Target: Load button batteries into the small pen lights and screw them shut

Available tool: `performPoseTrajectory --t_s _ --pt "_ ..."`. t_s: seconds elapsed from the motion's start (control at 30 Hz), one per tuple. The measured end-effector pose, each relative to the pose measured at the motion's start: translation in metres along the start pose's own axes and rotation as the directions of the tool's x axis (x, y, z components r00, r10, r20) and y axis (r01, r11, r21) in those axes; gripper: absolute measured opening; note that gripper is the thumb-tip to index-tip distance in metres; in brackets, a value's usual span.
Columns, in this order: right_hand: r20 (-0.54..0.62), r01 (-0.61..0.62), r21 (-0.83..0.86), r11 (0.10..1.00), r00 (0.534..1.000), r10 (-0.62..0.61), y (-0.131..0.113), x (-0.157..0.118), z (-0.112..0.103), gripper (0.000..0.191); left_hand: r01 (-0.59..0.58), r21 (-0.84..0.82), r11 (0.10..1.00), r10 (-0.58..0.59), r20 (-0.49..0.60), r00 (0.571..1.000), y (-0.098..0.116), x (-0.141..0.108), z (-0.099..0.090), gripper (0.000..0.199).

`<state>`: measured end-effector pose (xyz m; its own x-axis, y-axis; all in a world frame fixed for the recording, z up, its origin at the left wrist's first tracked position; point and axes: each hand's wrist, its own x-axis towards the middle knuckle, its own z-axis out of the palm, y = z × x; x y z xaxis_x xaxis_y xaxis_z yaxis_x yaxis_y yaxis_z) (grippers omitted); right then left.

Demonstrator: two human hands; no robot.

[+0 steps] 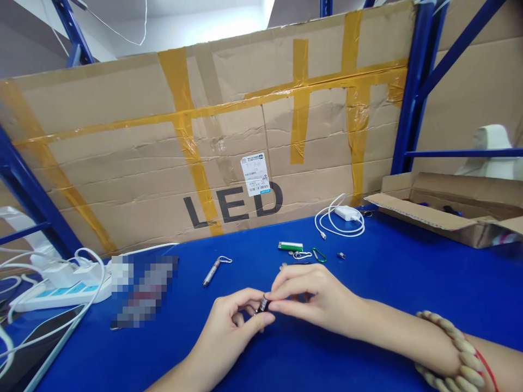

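My left hand [239,321] pinches a small dark cylinder with pale markings [265,303] between thumb and forefinger. From the right, my right hand [314,299] grips the upper end of the same piece with its fingertips, and those fingertips hide part of it. Beyond my hands lie a green tube and a silver tube [291,246], side by side. Close to them are a silver carabiner clip [303,255], a green carabiner clip [319,255] and a small metal part [341,255]. A silver keychain flashlight [211,272] with a clip rests farther left.
A white charger with a coiled cable [347,213] sits at the back, near an open cardboard box [433,218]. On the left are a white power strip [61,294], loose cables and a dark flat device [44,340]. A taped cardboard panel [229,141] stands behind the blue table [388,283].
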<state>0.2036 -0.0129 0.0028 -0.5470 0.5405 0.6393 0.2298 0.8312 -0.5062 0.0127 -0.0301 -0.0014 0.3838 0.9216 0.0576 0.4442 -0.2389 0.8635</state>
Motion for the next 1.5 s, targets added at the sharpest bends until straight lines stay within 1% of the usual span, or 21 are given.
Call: performPoseTrajectory --t_s 0.07,0.1,0.17,0.23,0.3,0.33,0.4,0.47,0.57,0.6,0.7,0.8,0.93,1.1,1.17,1.23,1.3,1.4,1.5 --pt "0.020 0.004 -0.018 1.000 1.000 -0.003 0.000 0.000 -0.002 0.017 0.011 -0.006 1.000 -0.012 -0.007 1.000 0.000 0.000 0.000 0.027" --pt "0.006 -0.013 -0.041 0.999 1.000 0.014 0.000 0.000 -0.004 0.018 0.017 -0.006 1.000 -0.018 -0.016 1.000 0.001 0.000 0.001 0.028" --pt "-0.081 -0.088 -0.108 0.990 0.994 0.079 0.000 0.002 -0.011 0.020 0.037 -0.013 0.999 -0.038 -0.035 0.999 0.001 0.002 0.001 0.030" --pt "-0.193 -0.178 -0.195 0.964 0.971 0.140 0.001 0.005 -0.021 0.022 0.044 -0.016 0.999 -0.045 -0.047 0.998 0.002 0.003 0.001 0.031" --pt "-0.262 -0.225 -0.320 0.920 0.955 0.142 0.004 0.006 -0.031 0.021 0.037 -0.007 0.999 -0.037 -0.051 0.998 0.002 0.003 0.001 0.030" --pt "-0.261 -0.239 -0.392 0.889 0.955 0.141 0.006 0.007 -0.035 0.021 0.037 0.001 0.999 -0.037 -0.054 0.998 0.002 0.003 0.002 0.031" --pt "-0.219 -0.257 -0.514 0.819 0.962 0.164 0.010 0.006 -0.039 0.021 0.047 0.017 0.999 -0.046 -0.055 0.997 0.002 0.002 0.002 0.031" --pt "-0.108 -0.237 -0.589 0.773 0.970 0.216 0.014 0.005 -0.038 0.022 0.058 0.026 0.998 -0.056 -0.066 0.996 0.002 0.002 0.002 0.032" --pt "0.089 -0.159 -0.638 0.753 0.957 0.277 0.020 0.002 -0.029 0.022 0.057 0.035 0.998 -0.054 -0.072 0.996 0.003 0.002 0.001 0.032" --pt "0.130 -0.137 -0.648 0.749 0.949 0.287 0.022 0.002 -0.026 0.023 0.056 0.038 0.998 -0.053 -0.067 0.996 0.004 0.002 0.001 0.032" --pt "0.175 -0.114 -0.684 0.721 0.933 0.314 0.028 0.001 -0.020 0.024 0.061 0.038 0.997 -0.058 -0.054 0.997 0.004 0.002 0.001 0.033" --pt "0.157 -0.157 -0.691 0.706 0.920 0.359 0.032 0.003 -0.020 0.025 0.064 0.035 0.997 -0.062 -0.055 0.997 0.004 0.001 0.001 0.032" --pt "0.114 -0.230 -0.653 0.722 0.912 0.394 0.029 0.004 -0.023 0.022 0.061 0.044 0.997 -0.059 -0.053 0.997 0.003 0.001 0.001 0.031" --pt "0.124 -0.244 -0.637 0.732 0.904 0.409 0.019 0.005 -0.024 0.011 0.055 0.061 0.997 -0.052 -0.049 0.997 0.004 0.003 0.001 0.033" --pt "0.142 -0.243 -0.621 0.746 0.900 0.411 0.016 0.005 -0.023 0.011 0.054 0.066 0.996 -0.051 -0.045 0.998 0.004 0.003 0.001 0.033" --pt "0.171 -0.228 -0.597 0.769 0.901 0.399 0.015 0.005 -0.022 0.010 0.049 0.068 0.996 -0.046 -0.043 0.998 0.004 0.003 0.001 0.034" --pt "0.189 -0.205 -0.565 0.799 0.911 0.367 0.013 0.004 -0.020 0.010 0.048 0.067 0.997 -0.045 -0.040 0.998 0.003 0.003 0.001 0.034" --pt "0.183 -0.184 -0.520 0.834 0.930 0.319 0.012 0.004 -0.018 0.010 0.041 0.057 0.998 -0.039 -0.035 0.999 0.001 0.003 0.001 0.034" --pt "0.191 -0.175 -0.487 0.856 0.935 0.300 0.011 0.003 -0.017 0.012 0.042 0.064 0.997 -0.040 -0.035 0.999 0.000 0.003 0.000 0.035"
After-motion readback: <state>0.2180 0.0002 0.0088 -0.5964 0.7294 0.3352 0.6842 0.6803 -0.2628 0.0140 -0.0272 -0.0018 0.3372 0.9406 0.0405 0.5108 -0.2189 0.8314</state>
